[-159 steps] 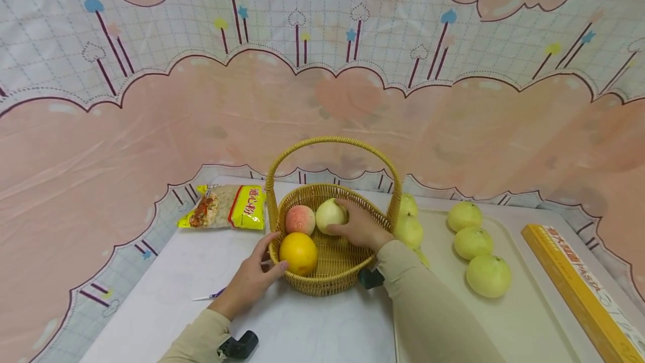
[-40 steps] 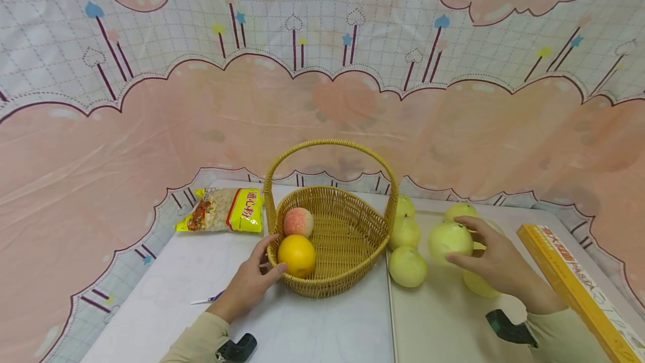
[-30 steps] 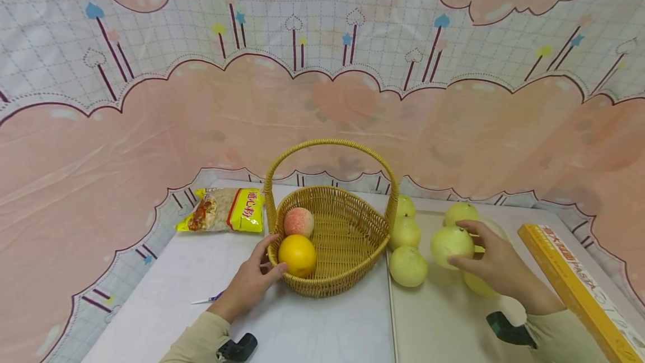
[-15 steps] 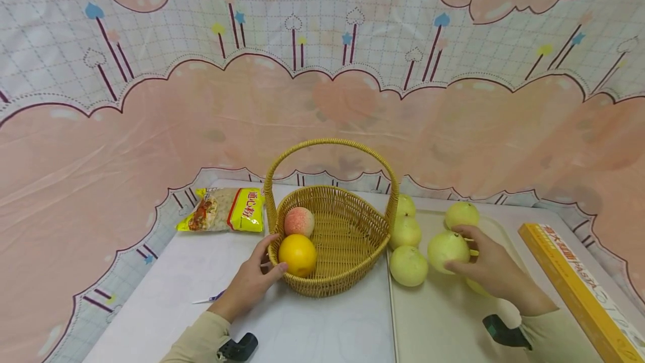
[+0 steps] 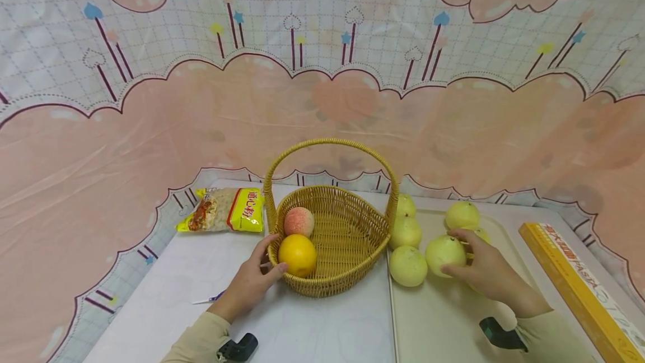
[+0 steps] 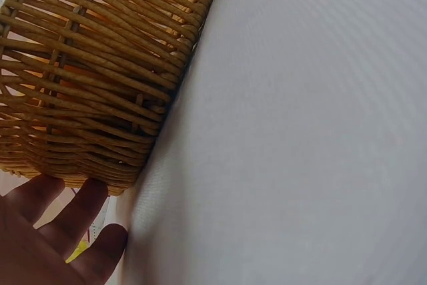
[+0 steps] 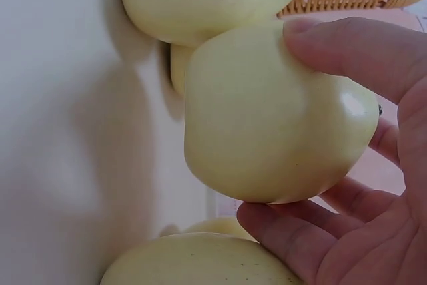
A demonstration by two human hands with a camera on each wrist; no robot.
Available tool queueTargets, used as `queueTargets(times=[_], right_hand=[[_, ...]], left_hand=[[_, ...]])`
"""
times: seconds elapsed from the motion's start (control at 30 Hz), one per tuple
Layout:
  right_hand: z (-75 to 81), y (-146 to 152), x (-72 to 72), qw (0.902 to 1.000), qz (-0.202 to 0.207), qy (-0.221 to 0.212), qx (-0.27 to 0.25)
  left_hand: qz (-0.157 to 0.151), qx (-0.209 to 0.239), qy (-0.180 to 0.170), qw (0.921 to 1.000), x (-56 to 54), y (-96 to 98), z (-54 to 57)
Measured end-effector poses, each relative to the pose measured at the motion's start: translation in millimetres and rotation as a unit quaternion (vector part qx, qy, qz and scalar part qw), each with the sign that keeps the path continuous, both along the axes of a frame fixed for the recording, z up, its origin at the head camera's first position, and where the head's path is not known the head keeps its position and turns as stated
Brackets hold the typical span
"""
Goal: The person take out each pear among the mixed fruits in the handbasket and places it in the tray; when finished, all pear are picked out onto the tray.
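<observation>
A golden wicker basket [image 5: 330,290] with a tall handle stands mid-table, holding an orange [image 5: 297,255] and a pink peach [image 5: 299,222]. My left hand [image 5: 252,282] holds its left rim, thumb beside the orange; in the left wrist view, fingers [image 6: 80,215] touch the woven wall. Over the beige tray [image 5: 428,324], my right hand [image 5: 489,268] grips a round pale yellow-green fruit [image 5: 445,255] between thumb and fingers. In the right wrist view that fruit [image 7: 267,118] tapers slightly and appears raised off the surface. Similar fruits stand in two rows, one row partly behind my right hand.
The left row of pale fruits [image 5: 408,266] lies along the tray's edge, close to the basket. A yellow pasta box [image 5: 579,290] lies right of the tray. Left of the basket are a yellow food bag [image 5: 221,210] and a thin purple-and-white pen-like item [image 5: 209,299].
The pale fruit beside the peach has left the basket. My right hand has gone from the basket to the tray, lately shifting slightly left with its fruit. My left hand stays put.
</observation>
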State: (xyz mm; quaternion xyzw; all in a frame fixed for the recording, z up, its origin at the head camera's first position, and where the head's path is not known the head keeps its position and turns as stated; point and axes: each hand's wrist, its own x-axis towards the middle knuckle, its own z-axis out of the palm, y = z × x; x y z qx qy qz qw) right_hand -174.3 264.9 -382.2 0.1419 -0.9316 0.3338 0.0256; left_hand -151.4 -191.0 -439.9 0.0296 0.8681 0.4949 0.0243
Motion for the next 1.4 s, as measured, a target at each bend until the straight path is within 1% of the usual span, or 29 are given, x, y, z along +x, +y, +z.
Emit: queueTargets(times=[0.23,0.37,0.47,0.7,0.87,1.1,1.23,1.4], right_hand=[[-2.5,1.5,-1.2,0.9999,0.011,0.006,0.002],[-2.9,1.2,-1.7,0.9999,0.013,-0.004,0.01],[-2.3,0.4,-1.9,0.9997,0.01,-0.019,0.015],[-2.1,0.4,-3.9,0.9993,0.026,-0.023,0.011],[-2.5,-0.6,-4.3,0.9993,0.024,-0.025,0.016],[-2.6,-1.3,-4.2,0.9992,0.004,-0.005,0.039],[-1.6,-2.2,-3.5,0.9995,0.0,0.0,0.032],[-1.6,-2.3,-3.9,0.9996,0.006,0.01,0.026]], left_hand=[[0.002,-0.003,0.005,1.0,-0.4,0.0,-0.9],[0.002,-0.004,0.003,1.0,-0.1,0.2,-0.5],[0.002,-0.003,0.001,1.0,-0.1,0.3,-0.2],[0.003,0.0,-0.002,1.0,0.3,0.0,-0.1],[0.003,0.003,-0.006,1.0,0.4,0.2,0.5],[0.003,0.003,-0.009,1.0,0.2,0.2,1.4],[0.002,0.005,-0.007,1.0,0.2,0.4,0.9],[0.003,0.006,-0.004,1.0,0.3,0.9,0.6]])
